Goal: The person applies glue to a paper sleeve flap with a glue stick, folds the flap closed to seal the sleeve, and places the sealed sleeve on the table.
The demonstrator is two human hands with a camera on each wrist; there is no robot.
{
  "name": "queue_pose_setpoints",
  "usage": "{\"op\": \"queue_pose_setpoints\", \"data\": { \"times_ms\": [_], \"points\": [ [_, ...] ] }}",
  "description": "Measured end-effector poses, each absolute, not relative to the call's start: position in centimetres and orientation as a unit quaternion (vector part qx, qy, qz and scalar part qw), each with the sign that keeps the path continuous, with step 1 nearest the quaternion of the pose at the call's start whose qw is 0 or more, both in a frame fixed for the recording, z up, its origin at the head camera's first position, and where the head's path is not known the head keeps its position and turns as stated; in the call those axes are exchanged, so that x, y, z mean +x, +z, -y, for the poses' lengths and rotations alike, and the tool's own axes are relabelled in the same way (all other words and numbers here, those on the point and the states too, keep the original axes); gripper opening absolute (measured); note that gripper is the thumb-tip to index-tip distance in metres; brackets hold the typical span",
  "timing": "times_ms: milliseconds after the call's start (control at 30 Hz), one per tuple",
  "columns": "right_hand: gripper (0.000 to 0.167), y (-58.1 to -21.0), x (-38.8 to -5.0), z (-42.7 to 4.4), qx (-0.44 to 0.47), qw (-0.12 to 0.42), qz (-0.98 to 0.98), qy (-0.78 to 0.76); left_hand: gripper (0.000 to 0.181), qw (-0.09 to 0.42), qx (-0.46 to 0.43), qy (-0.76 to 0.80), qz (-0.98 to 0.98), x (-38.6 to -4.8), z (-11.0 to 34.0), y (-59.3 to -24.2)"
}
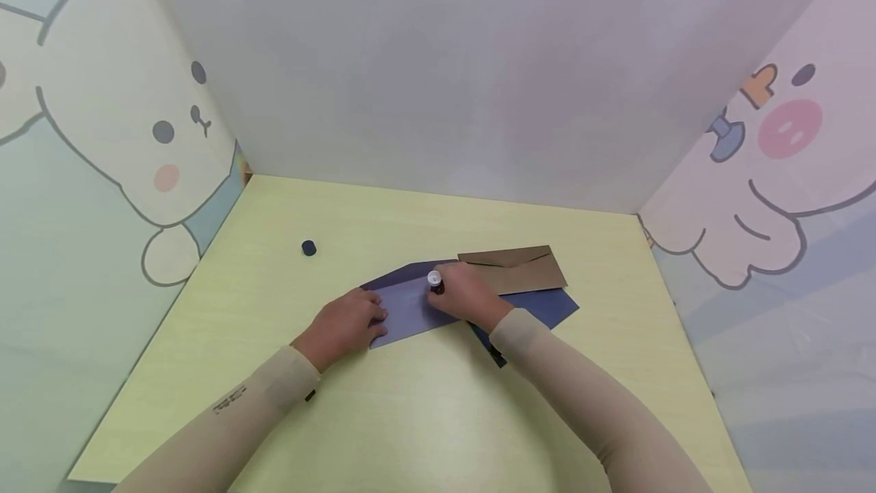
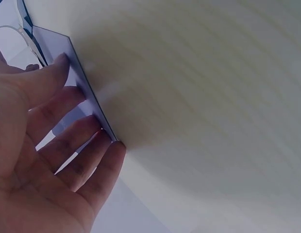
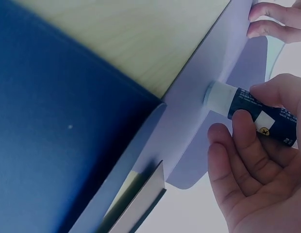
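Note:
A purple envelope (image 1: 407, 310) lies on the table with its flap opened out toward the back. My right hand (image 1: 472, 295) holds a glue stick (image 1: 434, 278) between thumb and fingers. In the right wrist view, the white end of this dark-labelled glue stick (image 3: 262, 116) meets the purple paper (image 3: 189, 97). My left hand (image 1: 345, 326) rests its spread fingertips on the envelope's left end. The left wrist view shows those fingers (image 2: 73, 145) touching the paper's edge.
A brown envelope (image 1: 523, 272) lies right of the purple one, partly over a dark blue envelope (image 1: 547, 306). A small dark cap (image 1: 309, 248) stands at the back left of the table (image 1: 411, 432). Walls rise behind and on both sides.

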State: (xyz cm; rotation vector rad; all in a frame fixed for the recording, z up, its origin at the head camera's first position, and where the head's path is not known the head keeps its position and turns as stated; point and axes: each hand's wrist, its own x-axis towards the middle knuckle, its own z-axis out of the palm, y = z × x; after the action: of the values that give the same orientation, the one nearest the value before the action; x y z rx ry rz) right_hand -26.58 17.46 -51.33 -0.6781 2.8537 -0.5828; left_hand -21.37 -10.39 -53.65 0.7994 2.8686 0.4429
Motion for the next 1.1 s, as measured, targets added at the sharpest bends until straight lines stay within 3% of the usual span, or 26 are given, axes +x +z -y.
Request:
{"op": "queue_pose_setpoints", "data": {
  "times_ms": [200,367,567,867,1100],
  "points": [
    [0.015,-51.1,-26.1,-20.2,-0.161,0.088,-0.936,-0.302,0.025,0.071,0.279,0.148,-0.946,-21.8,10.0,-53.6],
    [0.031,-50.1,-24.9,-24.5,-0.1,0.077,-0.913,-0.387,0.026,0.072,0.287,0.152,-0.943,-22.1,10.1,-53.6],
    [0.029,-49.4,-22.5,-30.6,-0.063,0.017,-0.937,-0.342,0.031,0.054,0.292,0.147,-0.943,-22.8,11.4,-54.4],
    [0.034,-50.0,-19.4,-35.3,0.002,0.005,-0.938,-0.348,0.08,0.04,0.275,0.143,-0.95,-24.0,11.4,-54.1],
    [0.033,-50.3,-19.2,-35.2,0.01,-0.011,-0.928,-0.371,0.138,0.021,0.226,0.137,-0.964,-25.8,8.6,-53.5]
  ]
}}
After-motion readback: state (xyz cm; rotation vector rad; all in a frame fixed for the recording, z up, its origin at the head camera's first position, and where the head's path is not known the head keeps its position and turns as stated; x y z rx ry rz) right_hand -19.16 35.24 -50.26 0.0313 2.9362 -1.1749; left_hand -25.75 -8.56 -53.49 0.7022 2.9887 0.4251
